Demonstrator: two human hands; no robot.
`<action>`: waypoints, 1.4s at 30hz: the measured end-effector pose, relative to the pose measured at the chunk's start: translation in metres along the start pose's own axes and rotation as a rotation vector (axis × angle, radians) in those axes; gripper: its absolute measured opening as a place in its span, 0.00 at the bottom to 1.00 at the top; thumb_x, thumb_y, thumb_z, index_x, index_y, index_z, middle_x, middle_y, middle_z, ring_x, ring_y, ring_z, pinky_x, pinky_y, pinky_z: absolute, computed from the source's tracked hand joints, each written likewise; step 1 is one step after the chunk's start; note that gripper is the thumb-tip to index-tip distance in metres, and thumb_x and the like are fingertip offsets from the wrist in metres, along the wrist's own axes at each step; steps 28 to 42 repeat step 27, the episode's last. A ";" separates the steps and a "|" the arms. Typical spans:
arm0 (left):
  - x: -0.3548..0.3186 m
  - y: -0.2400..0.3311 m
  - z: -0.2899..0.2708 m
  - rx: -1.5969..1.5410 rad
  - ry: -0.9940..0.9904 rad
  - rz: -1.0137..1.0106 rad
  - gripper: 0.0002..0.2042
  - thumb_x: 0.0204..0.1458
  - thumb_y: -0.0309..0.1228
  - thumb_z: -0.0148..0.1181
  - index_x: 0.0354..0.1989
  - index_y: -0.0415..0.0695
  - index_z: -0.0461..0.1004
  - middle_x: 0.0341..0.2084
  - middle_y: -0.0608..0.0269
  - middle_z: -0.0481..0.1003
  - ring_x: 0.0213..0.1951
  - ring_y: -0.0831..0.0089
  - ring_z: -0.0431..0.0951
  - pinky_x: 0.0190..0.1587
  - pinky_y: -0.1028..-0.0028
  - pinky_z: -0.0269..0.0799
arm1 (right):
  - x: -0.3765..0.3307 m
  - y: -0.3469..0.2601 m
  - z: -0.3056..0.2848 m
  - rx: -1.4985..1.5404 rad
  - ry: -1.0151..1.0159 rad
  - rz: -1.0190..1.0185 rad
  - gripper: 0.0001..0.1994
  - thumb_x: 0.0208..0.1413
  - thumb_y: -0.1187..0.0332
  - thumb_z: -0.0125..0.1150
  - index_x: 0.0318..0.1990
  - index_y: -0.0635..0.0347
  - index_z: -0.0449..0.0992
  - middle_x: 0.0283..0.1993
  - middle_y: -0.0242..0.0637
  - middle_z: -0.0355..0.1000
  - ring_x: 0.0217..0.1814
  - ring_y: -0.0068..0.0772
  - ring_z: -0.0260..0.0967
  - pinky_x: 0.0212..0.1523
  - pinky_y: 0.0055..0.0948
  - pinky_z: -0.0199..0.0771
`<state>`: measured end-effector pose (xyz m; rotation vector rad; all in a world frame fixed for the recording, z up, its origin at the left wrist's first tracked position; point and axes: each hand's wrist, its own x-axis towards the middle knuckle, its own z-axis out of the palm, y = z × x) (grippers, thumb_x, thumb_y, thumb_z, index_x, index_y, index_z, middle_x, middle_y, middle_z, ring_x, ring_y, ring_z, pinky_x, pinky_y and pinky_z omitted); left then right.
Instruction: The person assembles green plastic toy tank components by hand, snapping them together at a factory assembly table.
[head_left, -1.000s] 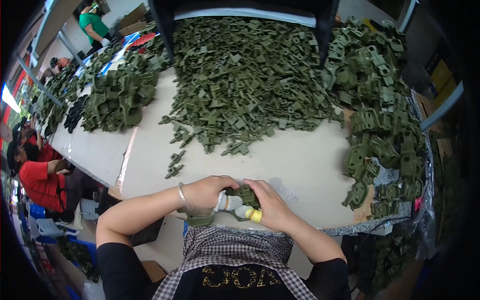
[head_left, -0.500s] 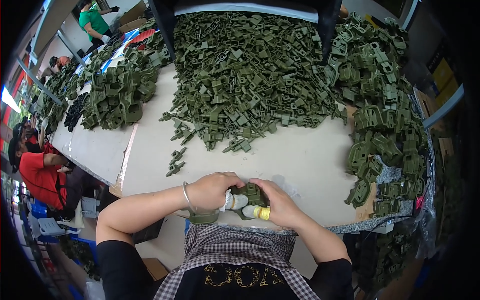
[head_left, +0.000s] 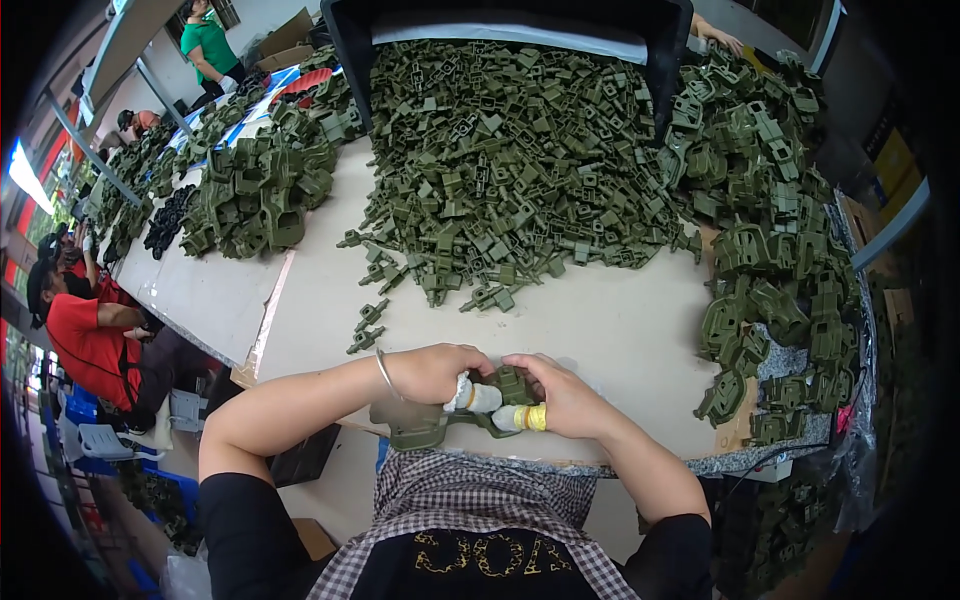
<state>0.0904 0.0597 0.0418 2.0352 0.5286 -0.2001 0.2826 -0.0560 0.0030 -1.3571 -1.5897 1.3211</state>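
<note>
Both hands at the near table [head_left: 620,340] edge, fingers curled shut around one olive green plastic part [head_left: 512,385] held between them. Left hand [head_left: 432,372] clamps the part's left end, thumb wrapped in white tape, bracelet on wrist. Right hand [head_left: 562,392] grips the right end, taped thumb with a yellow band. Big pile of small green pieces [head_left: 510,160] far centre, larger green housings [head_left: 780,230] stacked right, a few stray pieces [head_left: 368,326] just far-left of the hands.

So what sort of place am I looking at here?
Most likely a factory assembly line: heaps of identical olive-green plastic parts cover the long table, other workers sit alongside, and both hands work one part.
</note>
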 end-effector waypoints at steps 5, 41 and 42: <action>-0.001 0.003 0.006 0.108 0.043 0.019 0.18 0.44 0.39 0.58 0.39 0.38 0.72 0.36 0.52 0.72 0.38 0.60 0.72 0.43 0.71 0.67 | -0.005 -0.010 0.000 -0.066 -0.008 -0.059 0.28 0.41 0.65 0.65 0.52 0.59 0.64 0.49 0.46 0.64 0.50 0.41 0.63 0.49 0.32 0.64; -0.055 -0.043 0.042 -0.221 0.545 0.185 0.24 0.49 0.39 0.57 0.54 0.44 0.63 0.48 0.53 0.66 0.52 0.66 0.64 0.56 0.72 0.55 | 0.012 -0.059 0.016 -0.786 0.215 -0.573 0.29 0.36 0.56 0.68 0.45 0.60 0.64 0.49 0.44 0.62 0.50 0.48 0.62 0.49 0.43 0.64; -0.055 -0.043 0.042 -0.221 0.545 0.185 0.24 0.49 0.39 0.57 0.54 0.44 0.63 0.48 0.53 0.66 0.52 0.66 0.64 0.56 0.72 0.55 | 0.012 -0.059 0.016 -0.786 0.215 -0.573 0.29 0.36 0.56 0.68 0.45 0.60 0.64 0.49 0.44 0.62 0.50 0.48 0.62 0.49 0.43 0.64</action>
